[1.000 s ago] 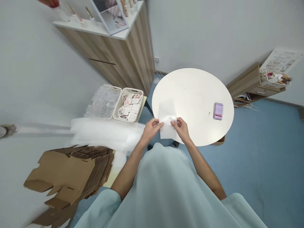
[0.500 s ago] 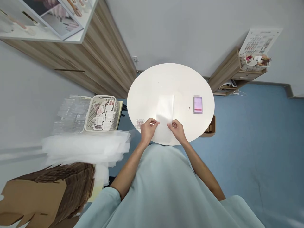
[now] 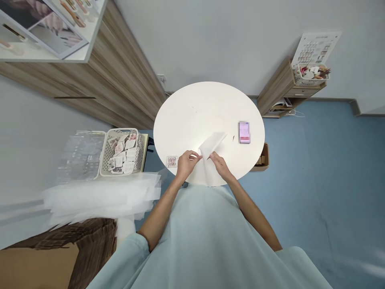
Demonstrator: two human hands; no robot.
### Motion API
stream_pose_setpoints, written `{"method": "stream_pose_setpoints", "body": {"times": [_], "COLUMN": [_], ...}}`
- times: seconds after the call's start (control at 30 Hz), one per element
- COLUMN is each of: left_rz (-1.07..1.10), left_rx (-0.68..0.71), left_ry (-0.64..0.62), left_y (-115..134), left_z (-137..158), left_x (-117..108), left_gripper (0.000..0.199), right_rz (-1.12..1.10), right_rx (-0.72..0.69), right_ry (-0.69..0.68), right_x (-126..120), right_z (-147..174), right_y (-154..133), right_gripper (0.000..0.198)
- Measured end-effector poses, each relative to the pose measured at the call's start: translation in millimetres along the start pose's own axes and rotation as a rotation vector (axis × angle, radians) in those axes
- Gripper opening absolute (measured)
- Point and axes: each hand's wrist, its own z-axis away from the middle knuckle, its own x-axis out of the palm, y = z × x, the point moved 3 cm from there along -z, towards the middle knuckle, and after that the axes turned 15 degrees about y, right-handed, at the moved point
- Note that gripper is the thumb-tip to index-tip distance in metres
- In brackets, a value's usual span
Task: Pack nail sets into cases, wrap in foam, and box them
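A thin, translucent white packing sheet (image 3: pixel 212 142) is bunched and twisted above the front part of the round white table (image 3: pixel 180 108). My left hand (image 3: pixel 187 163) pinches its left edge between thumb and fingers. On the other side my right hand (image 3: pixel 220 165) has its fingers closed on the sheet. The lower part of the sheet hangs between the hands toward the table's near edge. Just left of my left hand lies a small clear case (image 3: pixel 172 161) with several small reddish pieces in it.
A phone (image 3: pixel 244 132) lies on the table's right side. To the left stand a white basket of small packets (image 3: pixel 136 160), clear plastic packs (image 3: pixel 80 154), a stack of white sheets (image 3: pixel 105 196) and flat cardboard (image 3: pixel 39 265). A cardboard box (image 3: pixel 264 160) sits below right.
The sheet lay fairly flat and upright on the table; now it is folded and twisted, its top leaning right. Both hands have drawn slightly closer together. The view has shifted a little.
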Motion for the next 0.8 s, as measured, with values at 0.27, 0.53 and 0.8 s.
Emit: {"method": "stream_pose_setpoints", "body": {"times": [0.27,0.53,0.8], "left_rz": [0.242,0.146,-0.054], "left_rx": [-0.082,-0.077,-0.160], "left_ry": [-0.166,-0.027,0.025], "left_y": [-17.5,-50.5,-92.7], "left_z": [-9.0,-32.6,-69.2], "left_x": [1.6,-25.0,-56.7], "left_gripper": [0.018,0.024,0.020], "right_rz": [0.025,0.130,0.328], "right_rx": [0.078,0.123,0.119], "right_ry": [-0.079,0.141,0.351], "right_x": [32.5,35.0,23.9], "right_z": [-9.3,-22.2,-40.0], "right_y": [20.7,33.5,50.5], "right_gripper": [0.036,0.026,0.035]}}
